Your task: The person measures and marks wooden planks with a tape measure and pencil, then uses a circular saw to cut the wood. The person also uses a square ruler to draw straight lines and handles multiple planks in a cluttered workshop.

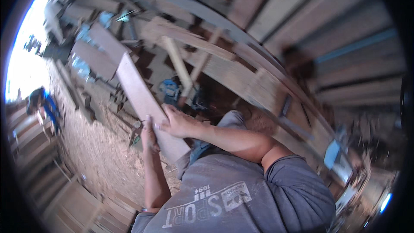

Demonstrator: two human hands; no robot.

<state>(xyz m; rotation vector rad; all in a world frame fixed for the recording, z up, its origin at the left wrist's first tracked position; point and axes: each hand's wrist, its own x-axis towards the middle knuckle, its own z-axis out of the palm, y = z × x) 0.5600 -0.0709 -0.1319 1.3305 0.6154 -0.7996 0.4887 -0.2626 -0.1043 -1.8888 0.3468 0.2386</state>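
A long, flat, pale wooden board (140,90) slants in front of me. Its near end lies close to my shirt and its far end points up and left. My left hand (149,137) grips the board's left edge near the lower end, thumb on the upper face. From the other side, my right hand (180,123) is closed on the right edge, with fingers and thumb against the wood. The undersides of both grips are hidden. Beyond the far end, a second brown board (108,41) and a shorter brown piece (95,60) lie on the clutter.
A rough timber frame (228,75) with planks runs diagonally on my right. Large stacked boards (340,21) fill the upper right. Wood shavings cover the floor (99,155) at left, beside stacked timber (77,205). Another person in blue (49,108) is at far left.
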